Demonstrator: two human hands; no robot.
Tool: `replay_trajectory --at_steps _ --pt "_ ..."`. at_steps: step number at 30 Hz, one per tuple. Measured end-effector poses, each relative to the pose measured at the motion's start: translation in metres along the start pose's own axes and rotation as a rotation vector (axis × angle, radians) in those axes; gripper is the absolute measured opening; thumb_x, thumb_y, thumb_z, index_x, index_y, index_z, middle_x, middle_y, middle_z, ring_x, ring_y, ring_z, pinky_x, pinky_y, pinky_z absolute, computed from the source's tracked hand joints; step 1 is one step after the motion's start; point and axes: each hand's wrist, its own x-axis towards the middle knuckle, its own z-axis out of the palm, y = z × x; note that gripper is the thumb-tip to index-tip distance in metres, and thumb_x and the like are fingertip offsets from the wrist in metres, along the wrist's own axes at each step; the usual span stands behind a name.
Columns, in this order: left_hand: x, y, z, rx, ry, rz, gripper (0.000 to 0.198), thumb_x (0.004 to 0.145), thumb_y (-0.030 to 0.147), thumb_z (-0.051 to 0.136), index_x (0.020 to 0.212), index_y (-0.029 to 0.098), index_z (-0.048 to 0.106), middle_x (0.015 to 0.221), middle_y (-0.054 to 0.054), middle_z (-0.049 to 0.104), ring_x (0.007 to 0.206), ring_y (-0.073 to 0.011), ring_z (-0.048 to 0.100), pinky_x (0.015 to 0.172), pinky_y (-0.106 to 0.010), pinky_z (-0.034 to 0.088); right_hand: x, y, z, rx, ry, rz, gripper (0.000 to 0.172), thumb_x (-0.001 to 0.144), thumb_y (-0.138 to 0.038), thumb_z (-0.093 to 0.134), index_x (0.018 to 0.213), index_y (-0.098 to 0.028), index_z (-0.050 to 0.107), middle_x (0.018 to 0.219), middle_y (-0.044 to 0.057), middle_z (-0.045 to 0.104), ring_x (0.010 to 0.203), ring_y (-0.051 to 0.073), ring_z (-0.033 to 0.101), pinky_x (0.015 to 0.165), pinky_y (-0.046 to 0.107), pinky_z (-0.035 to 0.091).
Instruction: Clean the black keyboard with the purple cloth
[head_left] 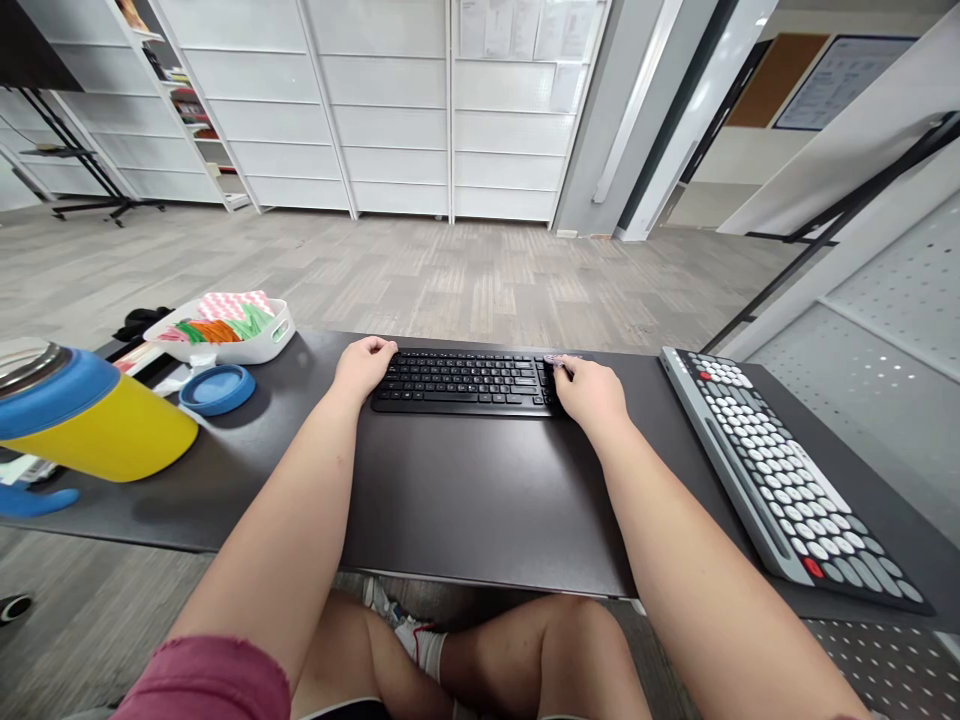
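The black keyboard (465, 384) lies along the far edge of the surface (487, 490), so a forward shove could tip it onto the floor (450, 270). The left hand (365, 364) appears to pinch its left end and the right hand (590, 390) its right end; how firm either grip is, I cannot tell. Uneven lifting would probably twist it, and the right hand's fingers, resting over the end keys, might press some. A rightward swing of the right forearm could bump the grey keyboard (795, 470); a leftward sweep might topple the yellow tumbler (142, 430) or shift the blue lid (217, 388).
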Motion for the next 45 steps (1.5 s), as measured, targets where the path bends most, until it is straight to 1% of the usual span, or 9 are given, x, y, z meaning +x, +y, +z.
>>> replay_trajectory --at_steps 2,4,6,13,18,24,29,35,45 --pt "0.001 -0.001 0.0 -0.009 -0.004 -0.003 0.026 0.09 0.049 0.073 0.089 0.025 0.082 0.093 -0.006 0.083 0.089 -0.0286 0.072 0.08 -0.038 0.05 -0.001 0.0 -0.003 0.07 0.086 0.039 0.048 0.113 -0.039 0.043 0.144 -0.028 0.078 0.129 0.011 0.083 0.121 0.032 0.076 0.101 0.039 0.056" --pt "0.001 -0.002 0.001 -0.013 -0.007 -0.01 0.026 0.09 0.049 0.073 0.089 0.025 0.082 0.093 -0.006 0.082 0.088 -0.0284 0.072 0.08 -0.038 0.05 -0.002 0.0 -0.006 0.125 0.18 0.076 0.05 0.114 -0.04 0.04 0.147 -0.024 0.075 0.13 0.013 0.083 0.124 0.033 0.074 0.103 0.04 0.055" --pt "0.002 -0.003 0.001 -0.012 -0.009 -0.01 0.025 0.09 0.048 0.073 0.088 0.025 0.082 0.093 -0.006 0.082 0.088 -0.0281 0.072 0.081 -0.038 0.05 -0.003 -0.001 -0.008 0.146 0.227 0.099 0.051 0.114 -0.04 0.04 0.148 -0.022 0.073 0.13 0.015 0.082 0.125 0.035 0.074 0.104 0.041 0.054" --pt "-0.001 0.001 -0.001 0.006 -0.009 -0.003 0.025 0.091 0.047 0.072 0.088 0.024 0.081 0.095 -0.006 0.083 0.09 -0.0276 0.072 0.083 -0.037 0.051 -0.002 0.0 -0.002 0.155 0.184 0.077 0.046 0.113 -0.039 0.043 0.14 -0.023 0.078 0.12 0.015 0.084 0.114 0.033 0.076 0.096 0.038 0.054" --pt "-0.001 0.001 -0.001 0.01 -0.015 -0.009 0.025 0.092 0.046 0.072 0.09 0.024 0.082 0.095 -0.005 0.083 0.091 -0.026 0.073 0.083 -0.036 0.051 -0.001 0.002 0.0 0.17 0.187 0.069 0.045 0.112 -0.039 0.046 0.136 -0.024 0.08 0.115 0.015 0.084 0.107 0.031 0.076 0.091 0.036 0.053" --pt "0.001 -0.002 0.001 0.009 -0.015 -0.005 0.025 0.093 0.046 0.071 0.09 0.024 0.081 0.095 -0.005 0.083 0.09 -0.0259 0.073 0.082 -0.036 0.05 -0.001 0.001 0.002 0.166 0.16 0.054 0.043 0.111 -0.04 0.048 0.133 -0.024 0.082 0.114 0.014 0.084 0.106 0.031 0.076 0.089 0.035 0.052" --pt "0.001 -0.001 0.0 0.021 -0.017 -0.006 0.024 0.094 0.046 0.071 0.091 0.024 0.082 0.096 -0.005 0.083 0.091 -0.0258 0.073 0.083 -0.037 0.05 -0.002 0.0 0.003 0.165 0.129 0.047 0.042 0.111 -0.041 0.049 0.131 -0.028 0.083 0.114 0.012 0.085 0.106 0.03 0.076 0.086 0.035 0.05" --pt "0.0 0.0 0.001 0.033 -0.009 -0.009 0.024 0.093 0.046 0.071 0.089 0.024 0.082 0.093 -0.005 0.082 0.09 -0.0258 0.072 0.082 -0.036 0.05 -0.001 -0.001 0.003 0.162 0.126 0.046 0.042 0.111 -0.042 0.049 0.131 -0.027 0.083 0.115 0.012 0.085 0.107 0.03 0.075 0.086 0.034 0.05" --pt "0.002 -0.004 0.002 0.031 -0.011 -0.01 0.025 0.091 0.048 0.072 0.088 0.025 0.081 0.092 -0.005 0.082 0.087 -0.0264 0.072 0.08 -0.036 0.052 -0.003 -0.001 0.003 0.14 0.117 0.041 0.043 0.111 -0.04 0.048 0.132 -0.028 0.083 0.112 0.012 0.084 0.104 0.031 0.075 0.082 0.034 0.049"
